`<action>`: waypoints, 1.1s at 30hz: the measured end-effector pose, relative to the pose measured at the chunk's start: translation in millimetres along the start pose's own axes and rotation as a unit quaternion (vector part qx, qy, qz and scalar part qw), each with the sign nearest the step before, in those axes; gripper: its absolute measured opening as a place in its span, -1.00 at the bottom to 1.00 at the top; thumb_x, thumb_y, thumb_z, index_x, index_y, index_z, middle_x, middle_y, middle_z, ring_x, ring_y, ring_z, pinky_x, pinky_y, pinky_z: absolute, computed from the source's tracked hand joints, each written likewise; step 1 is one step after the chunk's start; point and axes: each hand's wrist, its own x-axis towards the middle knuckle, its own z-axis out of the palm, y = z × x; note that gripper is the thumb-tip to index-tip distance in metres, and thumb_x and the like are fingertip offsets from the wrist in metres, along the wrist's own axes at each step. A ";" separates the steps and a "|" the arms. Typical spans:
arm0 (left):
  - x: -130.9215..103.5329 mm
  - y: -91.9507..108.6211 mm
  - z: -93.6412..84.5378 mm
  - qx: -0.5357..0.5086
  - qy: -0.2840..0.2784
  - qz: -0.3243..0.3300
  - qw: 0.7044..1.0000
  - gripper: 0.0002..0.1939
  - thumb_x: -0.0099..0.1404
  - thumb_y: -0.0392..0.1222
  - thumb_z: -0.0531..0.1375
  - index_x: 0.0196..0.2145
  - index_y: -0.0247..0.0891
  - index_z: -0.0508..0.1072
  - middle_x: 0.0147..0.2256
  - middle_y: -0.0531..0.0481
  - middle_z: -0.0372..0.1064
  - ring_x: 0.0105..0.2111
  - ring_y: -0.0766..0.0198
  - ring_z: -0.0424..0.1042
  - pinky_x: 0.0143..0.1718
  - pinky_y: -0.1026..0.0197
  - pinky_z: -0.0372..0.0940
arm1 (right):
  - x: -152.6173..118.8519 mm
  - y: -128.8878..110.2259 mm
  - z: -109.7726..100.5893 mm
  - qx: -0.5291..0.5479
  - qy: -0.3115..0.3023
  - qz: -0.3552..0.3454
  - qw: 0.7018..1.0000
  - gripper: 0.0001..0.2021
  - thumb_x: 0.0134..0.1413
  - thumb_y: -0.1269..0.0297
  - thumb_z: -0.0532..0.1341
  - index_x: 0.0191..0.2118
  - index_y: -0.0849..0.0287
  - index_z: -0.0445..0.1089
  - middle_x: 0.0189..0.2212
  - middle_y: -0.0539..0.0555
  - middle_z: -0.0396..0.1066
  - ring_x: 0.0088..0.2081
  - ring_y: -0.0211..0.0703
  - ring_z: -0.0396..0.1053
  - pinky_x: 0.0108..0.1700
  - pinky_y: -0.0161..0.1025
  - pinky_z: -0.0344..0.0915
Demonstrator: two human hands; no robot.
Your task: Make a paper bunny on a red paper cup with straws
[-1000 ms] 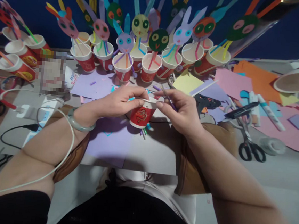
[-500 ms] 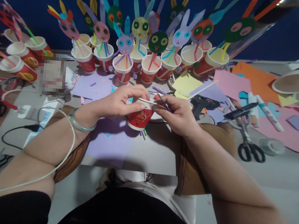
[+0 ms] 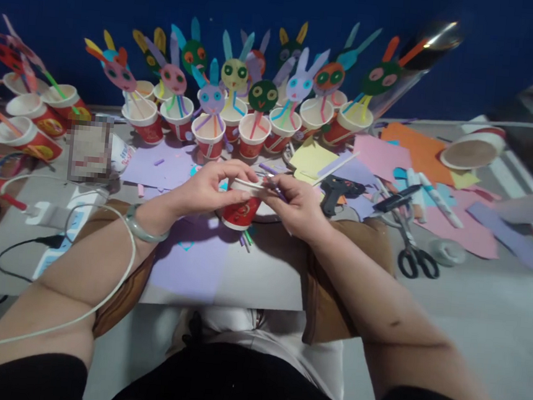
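A red paper cup (image 3: pixel 241 215) with a white rim and a gold print hangs slightly tilted above the grey board. My left hand (image 3: pixel 214 189) grips it at the rim, thumb on the near side and fingers over the far side. Pinched in my right hand (image 3: pixel 296 207), right at the cup's rim, is a thin dark stick-like tool (image 3: pixel 278 191); its exact kind is too small to make out. Under the cup lie several short pieces of coloured straw (image 3: pixel 246 242). A purple paper sheet (image 3: pixel 189 274) lies below my left hand.
Behind stand several paper cups with rabbit-faced straw figures (image 3: pixel 254 130). To the right are a black glue gun (image 3: pixel 337 190), scissors (image 3: pixel 413 253), clear tape (image 3: pixel 448 252), markers (image 3: pixel 441 200) and coloured paper (image 3: pixel 423 145). On the left sits a power strip (image 3: pixel 70 226) with cables.
The camera view has swung slightly right and up, so the table things appear farther left and lower. Both hands keep their hold on the cup and the thin tool.
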 end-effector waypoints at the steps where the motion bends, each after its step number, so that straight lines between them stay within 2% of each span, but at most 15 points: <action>1: 0.2 -1.8 0.1 0.003 0.004 0.002 1.000 -0.73 0.25 0.01 0.33 -0.33 -0.27 0.49 -0.09 -0.17 0.53 -0.04 0.08 0.49 0.08 0.05 0.32 | -0.2 0.6 1.1 -0.011 -0.002 -0.006 1.000 -0.84 0.12 0.20 0.27 -0.35 0.17 0.38 -0.47 -0.05 0.32 -0.40 -0.27 0.21 -0.30 -0.29 0.19; 5: 0.0 -11.6 0.1 0.029 -0.002 -0.005 1.000 -0.64 0.27 0.11 0.32 -0.42 -0.26 0.44 -0.08 -0.20 0.53 -0.02 0.06 0.48 0.11 0.01 0.31 | -2.2 5.5 4.0 -0.047 -0.009 -0.042 0.998 -0.84 0.16 0.21 0.19 -0.27 0.19 0.41 -0.41 -0.01 0.40 -0.38 -0.25 0.26 -0.25 -0.29 0.23; 9: 0.7 -21.9 1.7 0.045 0.007 0.005 0.999 -0.62 0.23 0.15 0.34 -0.36 -0.26 0.53 -0.05 -0.23 0.53 0.01 0.02 0.49 0.12 -0.01 0.34 | -4.2 11.0 4.5 -0.103 -0.007 -0.058 0.993 -0.81 0.19 0.21 0.17 -0.19 0.21 0.43 -0.35 0.06 0.47 -0.35 -0.21 0.33 -0.22 -0.28 0.25; 15: 1.2 -27.2 5.1 0.056 0.004 0.015 0.998 -0.69 0.28 0.10 0.32 -0.20 -0.20 0.62 0.05 -0.23 0.52 0.05 0.03 0.50 0.18 -0.06 0.34 | -4.5 11.8 4.7 -0.176 -0.018 -0.064 0.982 -0.74 0.19 0.30 0.18 -0.01 0.17 0.43 -0.25 0.09 0.53 -0.26 -0.13 0.40 -0.18 -0.28 0.24; 22: 0.8 -29.6 7.5 0.077 0.045 0.020 0.996 -0.68 0.27 0.11 0.32 -0.37 -0.23 0.53 -0.01 -0.25 0.54 0.00 0.03 0.52 0.12 -0.04 0.38 | -4.1 12.4 3.3 -0.184 -0.011 -0.062 0.981 -0.72 0.18 0.30 0.19 -0.01 0.18 0.45 -0.27 0.09 0.54 -0.30 -0.15 0.39 -0.23 -0.29 0.22; 25: -1.8 -23.8 8.7 0.122 0.052 0.034 0.991 -0.71 0.29 0.08 0.29 -0.30 -0.22 0.54 -0.01 -0.24 0.54 -0.01 0.04 0.52 0.10 -0.02 0.38 | -5.3 13.9 5.4 -0.173 -0.008 -0.055 0.983 -0.70 0.18 0.28 0.20 0.01 0.20 0.45 -0.26 0.11 0.55 -0.31 -0.14 0.40 -0.21 -0.28 0.25; 29: -5.4 -17.7 12.1 0.177 0.071 0.068 0.979 -0.73 0.33 0.04 0.24 -0.22 -0.21 0.57 0.01 -0.22 0.54 0.07 0.02 0.48 0.18 -0.04 0.31 | -6.2 15.2 8.2 -0.153 -0.005 -0.041 0.987 -0.68 0.19 0.24 0.21 0.02 0.20 0.45 -0.30 0.10 0.54 -0.31 -0.13 0.42 -0.19 -0.26 0.29; 33: -4.5 -19.1 19.9 0.181 0.066 0.051 0.980 -0.66 0.34 0.12 0.16 -0.23 -0.18 0.57 0.01 -0.19 0.55 0.09 0.00 0.46 0.23 -0.08 0.26 | -7.2 21.3 11.0 -0.125 0.001 -0.036 0.991 -0.70 0.17 0.24 0.21 0.01 0.18 0.45 -0.26 0.09 0.54 -0.27 -0.13 0.44 -0.14 -0.24 0.33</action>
